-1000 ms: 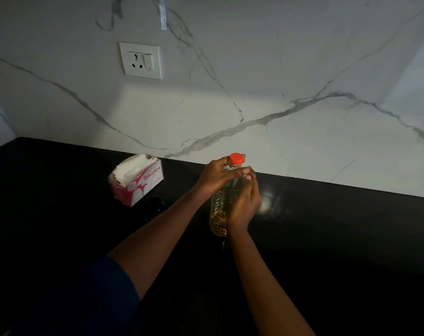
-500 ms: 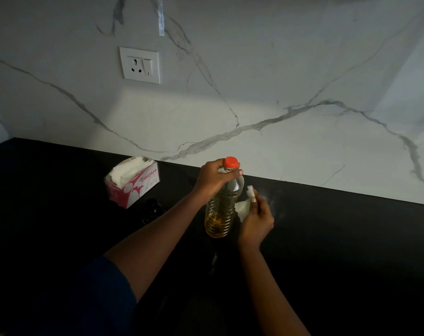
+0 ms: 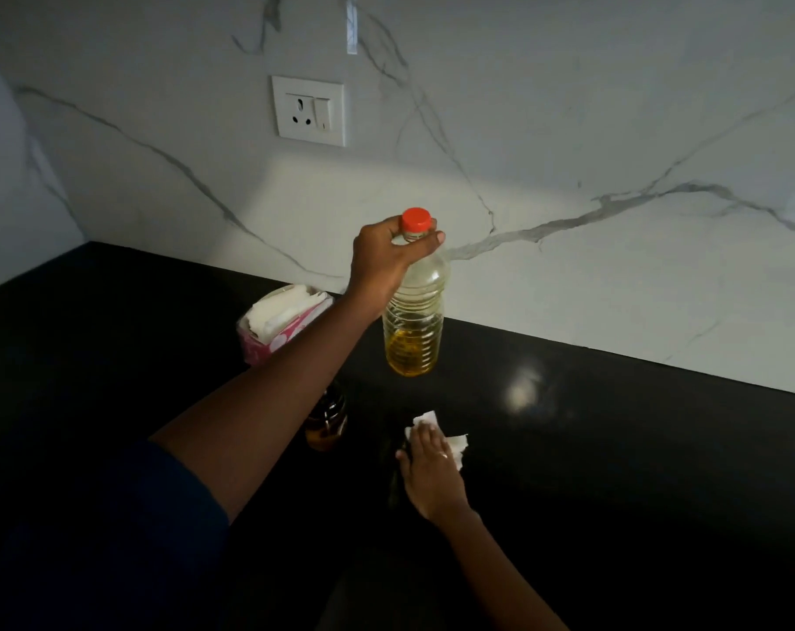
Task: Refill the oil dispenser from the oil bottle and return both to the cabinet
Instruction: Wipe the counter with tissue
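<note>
Oil bottle [image 3: 412, 321] is being held near the back edge of the bench [image 3: 636, 471], left grip [image 3: 388, 257] curling round its neck under the red cap [image 3: 416, 219]; a greasy neck could be slipping free. Right grip [image 3: 432, 471], fingers spread, is pressing a tissue [image 3: 458, 444] flat on the bench, while the left forearm is crossing close over the oil dispenser [image 3: 326, 421] and risks tipping it.

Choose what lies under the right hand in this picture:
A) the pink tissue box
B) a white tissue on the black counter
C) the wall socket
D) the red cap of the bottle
B: the right hand presses on a white tissue on the black counter, while the left hand grips the oil bottle by its neck.
</note>
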`<move>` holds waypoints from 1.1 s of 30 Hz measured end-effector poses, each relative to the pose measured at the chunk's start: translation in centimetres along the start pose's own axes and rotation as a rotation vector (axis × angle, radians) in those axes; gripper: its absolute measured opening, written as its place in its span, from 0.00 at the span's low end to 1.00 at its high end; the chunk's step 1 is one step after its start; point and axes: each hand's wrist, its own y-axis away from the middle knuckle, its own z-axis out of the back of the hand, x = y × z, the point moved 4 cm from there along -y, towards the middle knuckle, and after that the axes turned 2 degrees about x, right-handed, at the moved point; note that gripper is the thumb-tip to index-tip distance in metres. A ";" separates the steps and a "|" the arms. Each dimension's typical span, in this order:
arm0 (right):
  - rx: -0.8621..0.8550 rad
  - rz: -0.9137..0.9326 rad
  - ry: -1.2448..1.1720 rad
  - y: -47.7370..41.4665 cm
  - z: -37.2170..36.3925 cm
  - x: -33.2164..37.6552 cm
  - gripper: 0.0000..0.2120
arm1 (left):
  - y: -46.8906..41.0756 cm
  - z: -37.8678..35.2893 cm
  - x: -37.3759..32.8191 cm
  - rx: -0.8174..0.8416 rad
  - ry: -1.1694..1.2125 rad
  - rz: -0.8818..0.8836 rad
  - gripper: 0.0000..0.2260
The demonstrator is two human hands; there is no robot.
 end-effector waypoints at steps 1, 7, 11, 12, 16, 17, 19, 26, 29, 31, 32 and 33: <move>0.035 0.064 -0.001 0.2 0.0 -0.1 0.28 | -0.5 0.7 0.1 -0.020 0.000 0.004 0.11; -0.095 -0.187 0.038 -1.8 3.3 -11.1 0.43 | -3.1 5.0 0.7 -0.141 0.029 0.032 0.11; -0.024 -0.405 -0.012 -5.2 5.5 -14.0 0.32 | -3.9 7.0 1.1 -0.172 0.020 0.019 0.11; -0.021 -0.403 -0.038 -6.4 5.7 -13.3 0.32 | -4.1 7.3 1.2 -0.185 0.014 0.020 0.11; 0.026 -0.253 -0.065 -12.3 4.6 -7.6 0.29 | -4.7 8.8 1.0 -0.220 0.001 0.007 0.12; 0.060 -0.198 -0.062 -13.6 4.2 -5.7 0.28 | -4.9 9.0 1.0 -0.224 0.002 0.006 0.12; 0.119 -0.046 -0.048 -15.2 3.3 -1.3 0.26 | -5.1 9.1 0.8 -0.234 0.002 0.004 0.12; 0.388 0.441 0.026 -12.5 2.1 8.2 0.24 | -5.7 7.9 1.0 -0.218 -0.028 0.019 0.14; 0.357 0.344 -0.133 -10.9 3.1 4.3 0.22 | -5.8 7.1 1.6 -0.201 -0.018 0.032 0.13; 0.189 0.183 -0.199 -10.3 3.7 -0.5 0.22 | -5.8 6.7 2.0 -0.191 -0.018 0.049 0.13; 0.107 0.084 -0.170 -9.9 4.1 -3.6 0.23 | -5.8 6.4 2.3 -0.187 -0.021 0.059 0.13; 0.028 -0.033 -0.134 -9.6 4.3 -7.1 0.23 | -5.8 6.2 2.5 -0.186 -0.026 0.069 0.13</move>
